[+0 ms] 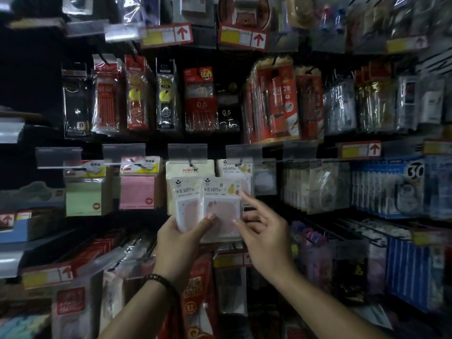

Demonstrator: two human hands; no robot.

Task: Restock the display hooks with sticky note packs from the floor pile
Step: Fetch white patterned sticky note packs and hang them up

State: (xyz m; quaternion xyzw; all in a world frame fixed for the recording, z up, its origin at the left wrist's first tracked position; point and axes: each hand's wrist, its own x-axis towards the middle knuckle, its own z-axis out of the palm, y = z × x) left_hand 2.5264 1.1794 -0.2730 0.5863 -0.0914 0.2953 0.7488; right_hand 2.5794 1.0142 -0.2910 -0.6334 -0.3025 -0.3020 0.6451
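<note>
Centrally, left hand (181,237) gripping sticky note packs (216,200), right hand (265,232) touching

Display hooks (270,161) w/ sticky note packs (137,192) hung.

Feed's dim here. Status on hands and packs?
Left hand grips two sticky note packs, fanned. Right hand at front pack edge, grip unclear. Matching hook just behind, unobstructed.
</note>
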